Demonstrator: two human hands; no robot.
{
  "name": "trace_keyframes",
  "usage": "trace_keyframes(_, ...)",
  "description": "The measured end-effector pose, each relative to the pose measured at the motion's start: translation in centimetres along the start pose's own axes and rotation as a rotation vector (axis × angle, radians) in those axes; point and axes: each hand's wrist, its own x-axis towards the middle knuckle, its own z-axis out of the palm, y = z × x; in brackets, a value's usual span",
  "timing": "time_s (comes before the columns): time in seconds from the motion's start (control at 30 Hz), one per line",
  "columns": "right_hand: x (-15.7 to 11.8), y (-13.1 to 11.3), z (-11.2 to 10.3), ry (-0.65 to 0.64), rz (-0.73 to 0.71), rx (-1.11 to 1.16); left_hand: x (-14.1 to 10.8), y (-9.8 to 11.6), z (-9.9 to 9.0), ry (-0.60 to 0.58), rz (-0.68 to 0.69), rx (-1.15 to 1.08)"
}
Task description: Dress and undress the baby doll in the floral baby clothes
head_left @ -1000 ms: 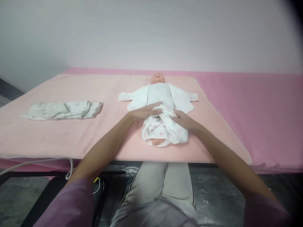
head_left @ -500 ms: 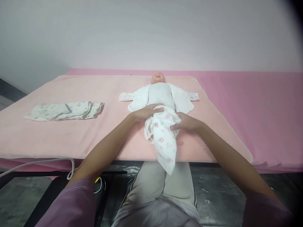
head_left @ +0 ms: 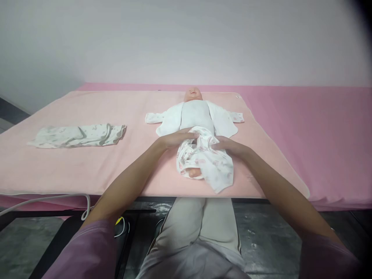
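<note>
A baby doll [head_left: 195, 114] lies on its back, head away from me, with an open white baby jacket [head_left: 171, 118] spread under it and sleeves out to both sides. White baby pants [head_left: 217, 168] with pink prints are bunched around its lower body. One foot [head_left: 194, 173] pokes out of the near-left leg opening; the other leg is hidden, and the right pant leg hangs loose toward the table edge. My left hand [head_left: 181, 138] is closed on the waistband's left side. On the right side, my right hand [head_left: 228, 146] grips the bunched cloth, its fingertips partly covered by fabric.
A folded white printed garment [head_left: 78, 136] lies to the left on the peach blanket [head_left: 130, 166]. Pink sheeting [head_left: 319, 147] covers the table on the right. A white cable [head_left: 58, 197] runs along the near-left edge. My legs are under the front edge.
The loose pant leg has swung right and up from over the table edge onto the blanket. The doll's foot now shows at the left leg opening. Both hands stay at the waistband area.
</note>
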Motion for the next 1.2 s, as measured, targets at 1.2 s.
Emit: trace_keyframes(1.2, -0.6, 1.2, 0.4, 0.053, -0.119, -0.112, -0.4, 0.5, -0.3, -0.215, 0.004, 0.159)
